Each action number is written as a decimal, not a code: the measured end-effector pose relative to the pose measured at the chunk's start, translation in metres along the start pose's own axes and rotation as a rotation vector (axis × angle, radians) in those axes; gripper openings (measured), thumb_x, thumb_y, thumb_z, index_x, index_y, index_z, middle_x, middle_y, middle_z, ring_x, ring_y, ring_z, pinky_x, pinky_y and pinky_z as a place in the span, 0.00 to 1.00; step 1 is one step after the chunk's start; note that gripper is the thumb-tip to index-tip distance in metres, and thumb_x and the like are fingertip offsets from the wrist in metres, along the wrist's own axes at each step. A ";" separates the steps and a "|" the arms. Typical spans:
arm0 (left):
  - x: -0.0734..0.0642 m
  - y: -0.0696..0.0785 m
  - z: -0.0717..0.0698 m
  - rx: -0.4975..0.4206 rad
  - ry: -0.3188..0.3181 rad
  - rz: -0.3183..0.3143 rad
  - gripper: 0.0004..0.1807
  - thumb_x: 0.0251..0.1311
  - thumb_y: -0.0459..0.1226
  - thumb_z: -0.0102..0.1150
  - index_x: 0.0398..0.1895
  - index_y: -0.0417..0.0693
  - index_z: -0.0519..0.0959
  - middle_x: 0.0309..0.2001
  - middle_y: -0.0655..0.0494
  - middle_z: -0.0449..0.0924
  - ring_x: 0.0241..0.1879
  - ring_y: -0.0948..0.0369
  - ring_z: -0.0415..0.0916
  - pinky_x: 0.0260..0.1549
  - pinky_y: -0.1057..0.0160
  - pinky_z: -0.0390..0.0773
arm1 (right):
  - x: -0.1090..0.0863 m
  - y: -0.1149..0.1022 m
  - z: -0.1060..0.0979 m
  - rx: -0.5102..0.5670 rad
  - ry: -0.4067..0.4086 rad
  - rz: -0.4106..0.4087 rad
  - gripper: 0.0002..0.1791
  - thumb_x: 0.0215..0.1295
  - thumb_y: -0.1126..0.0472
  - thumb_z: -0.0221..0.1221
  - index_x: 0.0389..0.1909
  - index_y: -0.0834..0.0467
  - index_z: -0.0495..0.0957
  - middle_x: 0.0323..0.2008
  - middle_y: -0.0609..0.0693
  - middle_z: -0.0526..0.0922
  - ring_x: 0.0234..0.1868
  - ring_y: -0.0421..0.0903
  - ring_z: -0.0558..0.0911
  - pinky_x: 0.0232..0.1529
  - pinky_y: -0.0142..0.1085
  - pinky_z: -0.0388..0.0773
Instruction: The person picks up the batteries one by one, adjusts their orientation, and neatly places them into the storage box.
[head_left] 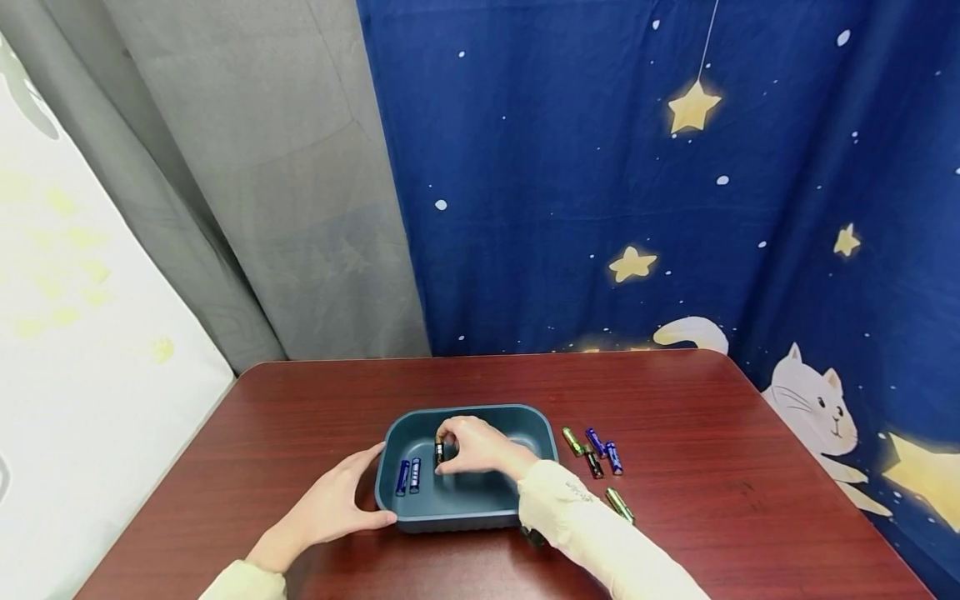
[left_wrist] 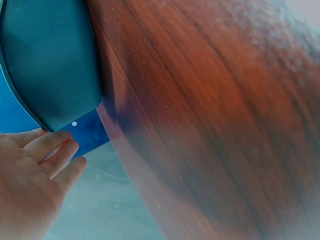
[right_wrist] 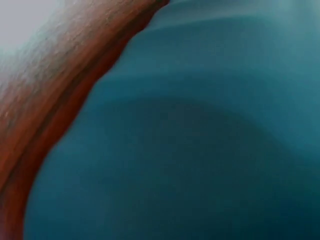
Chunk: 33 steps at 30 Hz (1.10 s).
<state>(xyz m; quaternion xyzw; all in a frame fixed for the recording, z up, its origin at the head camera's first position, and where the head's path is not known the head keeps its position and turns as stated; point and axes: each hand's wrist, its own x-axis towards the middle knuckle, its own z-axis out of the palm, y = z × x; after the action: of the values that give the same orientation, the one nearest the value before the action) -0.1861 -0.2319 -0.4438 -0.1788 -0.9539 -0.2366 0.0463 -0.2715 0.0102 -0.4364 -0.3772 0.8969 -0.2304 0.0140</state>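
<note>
My right grip (head_left: 480, 446) is clamped on the black battery (head_left: 439, 454), thumb and fingers pinching it inside the tray (head_left: 462, 523), around the middle of the desk (head_left: 315, 408) between its left and right edges. I cannot tell whether the battery touches the tray's floor. The step looks like laying it beside the two blue batteries (head_left: 415, 475), which lie nearer the desk's left edge. To do that well, I should match their lengthwise line toward the desk's far edge, lower until I feel the floor, then part my fingers gently, since a round battery may roll.

My left grip (head_left: 337, 500) is spread, straight fingers and thumb touching the tray's end toward the desk's left edge; light, even pressure there should stop it sliding.

Toward the desk's right edge lie a green battery (head_left: 619, 506) and a loose cluster (head_left: 573, 442). A dark thing (head_left: 534, 537) sits partly under my right sleeve (head_left: 592, 521), so I should lift that forearm before drawing back.
</note>
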 end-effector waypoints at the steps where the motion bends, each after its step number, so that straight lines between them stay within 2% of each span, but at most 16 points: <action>1: 0.000 0.000 0.000 -0.001 -0.002 0.000 0.52 0.36 0.64 0.64 0.66 0.51 0.60 0.59 0.52 0.67 0.58 0.53 0.65 0.51 0.45 0.69 | 0.001 0.000 0.002 -0.015 -0.009 -0.001 0.23 0.44 0.49 0.68 0.41 0.55 0.77 0.30 0.42 0.76 0.31 0.34 0.72 0.34 0.24 0.70; 6: 0.000 0.000 -0.001 -0.009 0.002 0.005 0.52 0.36 0.62 0.65 0.66 0.50 0.60 0.60 0.52 0.67 0.58 0.52 0.65 0.51 0.45 0.68 | 0.006 -0.005 0.008 -0.087 -0.060 -0.016 0.24 0.44 0.47 0.68 0.41 0.55 0.78 0.26 0.40 0.72 0.28 0.34 0.69 0.30 0.23 0.67; 13: 0.001 0.001 -0.002 -0.004 0.017 0.030 0.52 0.36 0.61 0.66 0.66 0.49 0.61 0.59 0.52 0.68 0.57 0.52 0.66 0.51 0.45 0.68 | 0.009 -0.014 0.015 -0.164 -0.086 -0.024 0.22 0.41 0.46 0.68 0.35 0.54 0.77 0.24 0.40 0.69 0.26 0.35 0.68 0.25 0.24 0.64; 22: 0.000 -0.001 0.000 -0.008 0.014 0.033 0.52 0.37 0.62 0.65 0.66 0.50 0.60 0.60 0.52 0.67 0.57 0.52 0.65 0.51 0.44 0.68 | 0.013 -0.023 0.023 -0.241 -0.110 0.016 0.22 0.40 0.44 0.69 0.35 0.53 0.78 0.28 0.40 0.72 0.29 0.35 0.72 0.31 0.26 0.70; 33: 0.000 -0.001 0.000 -0.009 0.026 0.047 0.51 0.37 0.62 0.65 0.66 0.50 0.61 0.60 0.53 0.67 0.57 0.52 0.65 0.51 0.45 0.68 | 0.014 -0.024 0.028 -0.240 -0.084 0.009 0.25 0.39 0.42 0.69 0.35 0.52 0.77 0.28 0.40 0.73 0.30 0.34 0.72 0.31 0.26 0.71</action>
<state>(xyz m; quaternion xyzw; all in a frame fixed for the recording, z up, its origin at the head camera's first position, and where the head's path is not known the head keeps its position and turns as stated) -0.1870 -0.2329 -0.4445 -0.1981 -0.9477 -0.2421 0.0634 -0.2598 -0.0252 -0.4489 -0.3814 0.9183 -0.1056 0.0074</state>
